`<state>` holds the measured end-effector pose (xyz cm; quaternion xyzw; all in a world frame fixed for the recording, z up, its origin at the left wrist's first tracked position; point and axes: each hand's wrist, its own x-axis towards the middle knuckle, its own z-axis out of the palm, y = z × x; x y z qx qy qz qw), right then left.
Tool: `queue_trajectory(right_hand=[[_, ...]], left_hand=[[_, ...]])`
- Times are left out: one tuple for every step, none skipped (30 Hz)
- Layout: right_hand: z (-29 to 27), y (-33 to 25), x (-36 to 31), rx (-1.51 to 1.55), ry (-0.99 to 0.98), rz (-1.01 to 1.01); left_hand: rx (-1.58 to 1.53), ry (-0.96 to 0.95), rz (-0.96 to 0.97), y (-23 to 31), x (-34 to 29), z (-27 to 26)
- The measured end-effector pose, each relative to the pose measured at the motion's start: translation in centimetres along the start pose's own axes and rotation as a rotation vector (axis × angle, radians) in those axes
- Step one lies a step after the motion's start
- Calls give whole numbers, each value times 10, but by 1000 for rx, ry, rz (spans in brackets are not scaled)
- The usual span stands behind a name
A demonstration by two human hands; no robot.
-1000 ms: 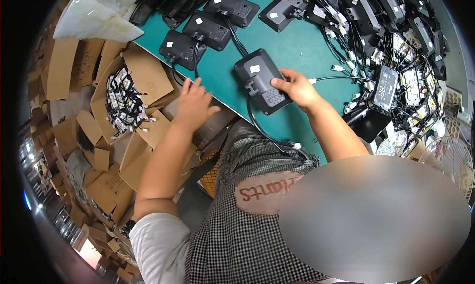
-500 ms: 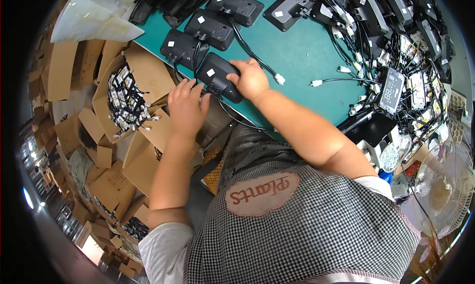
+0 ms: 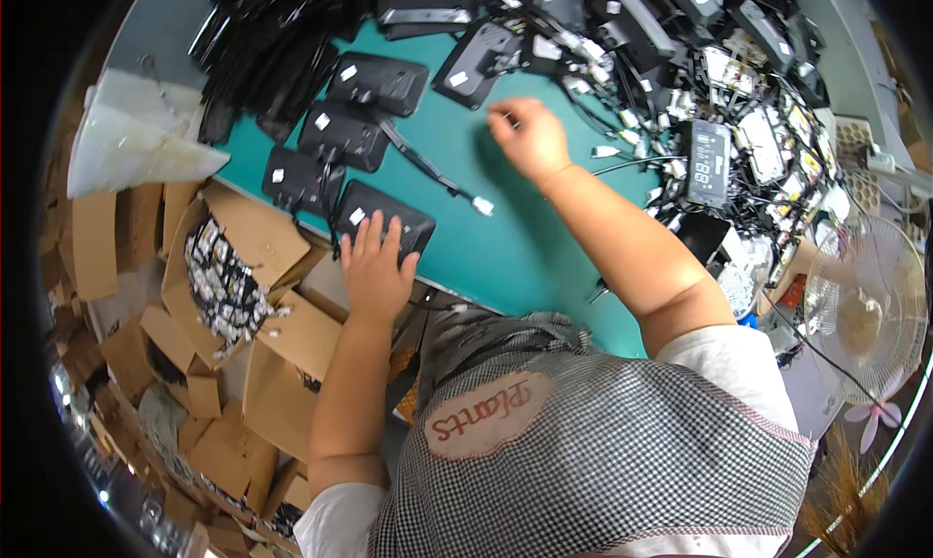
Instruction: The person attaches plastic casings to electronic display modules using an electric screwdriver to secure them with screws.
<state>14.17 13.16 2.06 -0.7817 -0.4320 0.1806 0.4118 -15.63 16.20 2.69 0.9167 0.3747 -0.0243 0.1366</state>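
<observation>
My left hand [image 3: 379, 271] lies with its fingers outstretched on a black plastic device housing [image 3: 394, 218] at the near left table edge. Behind that housing, several similar black housings [image 3: 342, 135] lie back up, each with a small white square label. One of them trails a black cable that ends in a white connector [image 3: 483, 206]. My right hand [image 3: 536, 145] is over the green tabletop [image 3: 457, 257], to the right of the housings. Its fingers are loosely curled, and nothing shows between them. Another labelled housing [image 3: 474, 64] lies just beyond it.
Display modules [image 3: 708, 164] and tangled cables with white connectors heap up on the right. Dark housings are stacked at the back left [image 3: 277, 57]. Cardboard boxes stand below the left edge, one holding wired parts [image 3: 225, 286]. A fan [image 3: 865, 310] stands at the right.
My right hand has let go of the near housing and moved right across the table. My left hand has moved onto that housing. The view has shifted, showing more of the table's back.
</observation>
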Motion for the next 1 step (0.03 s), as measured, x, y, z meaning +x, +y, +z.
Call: queue_trajectory(right_hand=[[-14, 13, 16, 48, 66, 76]], left_hand=[[-6, -22, -25, 1, 0, 0]])
